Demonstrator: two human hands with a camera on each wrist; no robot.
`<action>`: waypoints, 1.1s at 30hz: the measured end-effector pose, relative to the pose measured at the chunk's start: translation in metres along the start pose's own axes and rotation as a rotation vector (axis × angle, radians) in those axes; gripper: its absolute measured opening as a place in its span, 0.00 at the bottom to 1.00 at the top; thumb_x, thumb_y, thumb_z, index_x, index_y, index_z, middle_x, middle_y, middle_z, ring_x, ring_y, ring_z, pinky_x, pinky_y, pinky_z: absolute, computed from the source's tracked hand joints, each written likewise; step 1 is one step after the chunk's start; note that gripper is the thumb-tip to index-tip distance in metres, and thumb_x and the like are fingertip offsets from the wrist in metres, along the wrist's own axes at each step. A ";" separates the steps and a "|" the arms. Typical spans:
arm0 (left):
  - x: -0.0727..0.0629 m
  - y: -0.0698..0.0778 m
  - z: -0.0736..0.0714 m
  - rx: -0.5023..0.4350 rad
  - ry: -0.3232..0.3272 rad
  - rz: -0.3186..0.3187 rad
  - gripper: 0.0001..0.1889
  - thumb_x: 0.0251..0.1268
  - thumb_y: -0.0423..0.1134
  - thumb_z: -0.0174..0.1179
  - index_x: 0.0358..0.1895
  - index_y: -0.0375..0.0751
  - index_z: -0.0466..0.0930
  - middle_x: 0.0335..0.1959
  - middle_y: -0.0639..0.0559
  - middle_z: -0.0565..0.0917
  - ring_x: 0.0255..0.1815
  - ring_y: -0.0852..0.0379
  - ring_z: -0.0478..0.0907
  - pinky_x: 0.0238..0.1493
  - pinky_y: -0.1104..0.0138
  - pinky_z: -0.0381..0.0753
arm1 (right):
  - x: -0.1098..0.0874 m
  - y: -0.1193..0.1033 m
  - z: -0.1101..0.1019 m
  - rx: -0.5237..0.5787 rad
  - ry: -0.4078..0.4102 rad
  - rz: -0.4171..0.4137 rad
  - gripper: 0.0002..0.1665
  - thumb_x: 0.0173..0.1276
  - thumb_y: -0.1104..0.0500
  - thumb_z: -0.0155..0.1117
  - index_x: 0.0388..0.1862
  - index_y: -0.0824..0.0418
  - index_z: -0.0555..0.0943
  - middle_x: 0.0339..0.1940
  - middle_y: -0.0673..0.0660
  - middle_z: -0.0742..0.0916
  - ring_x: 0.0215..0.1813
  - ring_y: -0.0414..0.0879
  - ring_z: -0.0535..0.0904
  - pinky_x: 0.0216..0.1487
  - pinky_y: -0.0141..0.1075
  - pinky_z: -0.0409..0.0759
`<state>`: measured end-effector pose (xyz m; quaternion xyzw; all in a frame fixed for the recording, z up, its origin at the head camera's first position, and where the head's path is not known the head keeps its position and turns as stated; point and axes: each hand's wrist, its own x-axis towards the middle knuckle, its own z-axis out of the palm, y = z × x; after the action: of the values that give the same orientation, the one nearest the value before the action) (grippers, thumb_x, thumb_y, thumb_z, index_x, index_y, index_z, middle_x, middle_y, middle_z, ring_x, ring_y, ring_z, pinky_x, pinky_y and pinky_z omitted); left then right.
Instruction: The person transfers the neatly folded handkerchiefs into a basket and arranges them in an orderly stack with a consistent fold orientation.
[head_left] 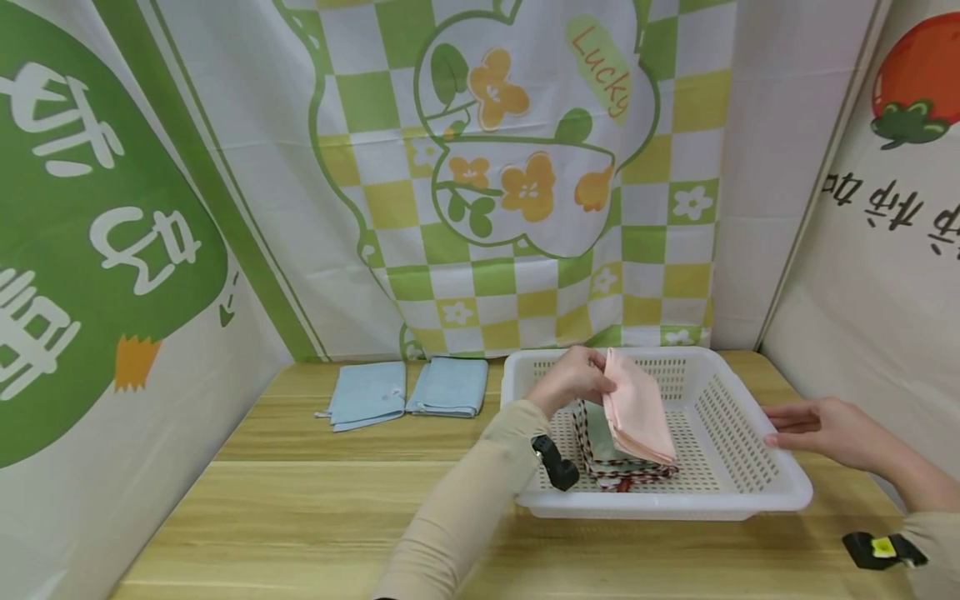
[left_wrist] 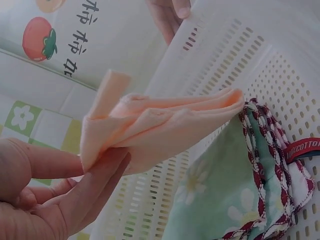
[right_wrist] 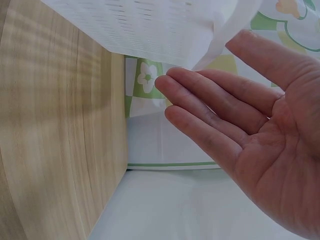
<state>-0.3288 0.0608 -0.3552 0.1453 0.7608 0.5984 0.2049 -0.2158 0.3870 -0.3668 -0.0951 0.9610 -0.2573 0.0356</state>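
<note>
Between thumb and fingers, my left hand (head_left: 576, 379) pinches a folded pink towel (head_left: 637, 408) by one end, over the white plastic basket (head_left: 660, 502). The left wrist view shows the towel's folded layers and a small loop at its edge. Below it in the basket lies a folded pale green towel (left_wrist: 215, 185) with daisies, a dark red and white braided edge and a red label (left_wrist: 304, 149). My right hand (head_left: 828, 429) is at the basket's right rim, its fingers nearly straight and the palm showing in the right wrist view.
Two folded light blue towels (head_left: 367, 396) (head_left: 450, 387) lie side by side on the wooden table (head_left: 315, 517), left of the basket. A checkered curtain (head_left: 517, 292) hangs right behind the table, with printed cloth walls at both sides.
</note>
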 end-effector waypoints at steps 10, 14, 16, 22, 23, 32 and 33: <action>0.000 -0.001 -0.004 0.016 -0.051 -0.053 0.09 0.54 0.17 0.59 0.40 0.21 0.78 0.33 0.34 0.83 0.33 0.41 0.85 0.31 0.61 0.86 | 0.000 0.000 0.000 0.014 -0.013 0.005 0.40 0.62 0.45 0.66 0.59 0.76 0.73 0.46 0.64 0.86 0.40 0.37 0.83 0.36 0.31 0.82; 0.000 -0.002 -0.005 0.060 -0.048 -0.065 0.06 0.53 0.18 0.60 0.35 0.23 0.78 0.28 0.37 0.83 0.33 0.41 0.85 0.30 0.61 0.86 | 0.000 0.000 0.000 0.019 -0.007 -0.002 0.39 0.62 0.45 0.66 0.58 0.76 0.73 0.46 0.65 0.86 0.39 0.35 0.82 0.36 0.31 0.82; -0.001 -0.002 -0.005 0.079 -0.042 -0.066 0.05 0.53 0.18 0.60 0.33 0.24 0.77 0.25 0.40 0.81 0.31 0.43 0.85 0.31 0.61 0.86 | 0.000 0.000 0.000 0.021 -0.005 -0.003 0.39 0.62 0.45 0.66 0.58 0.76 0.73 0.46 0.65 0.86 0.39 0.34 0.82 0.36 0.30 0.82; -0.004 -0.002 -0.007 0.119 -0.036 -0.065 0.05 0.54 0.20 0.61 0.32 0.28 0.77 0.25 0.43 0.80 0.27 0.48 0.84 0.39 0.56 0.85 | 0.000 0.000 0.000 0.012 -0.002 -0.005 0.39 0.62 0.45 0.66 0.58 0.76 0.73 0.46 0.64 0.86 0.39 0.34 0.82 0.36 0.30 0.82; -0.005 -0.002 -0.007 0.131 -0.032 -0.065 0.05 0.54 0.20 0.62 0.32 0.29 0.77 0.25 0.44 0.80 0.27 0.48 0.84 0.39 0.56 0.85 | 0.000 0.001 0.000 0.010 -0.002 -0.005 0.39 0.62 0.45 0.66 0.58 0.76 0.73 0.46 0.64 0.86 0.39 0.34 0.82 0.36 0.31 0.82; -0.004 -0.003 -0.010 0.170 -0.008 -0.087 0.07 0.52 0.20 0.62 0.27 0.32 0.75 0.24 0.43 0.81 0.27 0.48 0.84 0.30 0.62 0.85 | 0.000 0.001 0.000 0.005 0.001 -0.009 0.38 0.62 0.45 0.66 0.58 0.75 0.73 0.46 0.64 0.86 0.39 0.33 0.82 0.36 0.30 0.81; -0.004 -0.003 -0.010 0.173 -0.001 -0.092 0.07 0.52 0.20 0.62 0.27 0.32 0.75 0.24 0.43 0.81 0.28 0.48 0.84 0.30 0.62 0.85 | 0.000 0.001 0.000 0.004 0.001 -0.009 0.38 0.62 0.45 0.66 0.58 0.75 0.73 0.45 0.64 0.86 0.39 0.33 0.82 0.36 0.30 0.81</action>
<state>-0.3298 0.0494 -0.3559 0.1275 0.8154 0.5204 0.2192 -0.2158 0.3878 -0.3673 -0.0992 0.9601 -0.2593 0.0342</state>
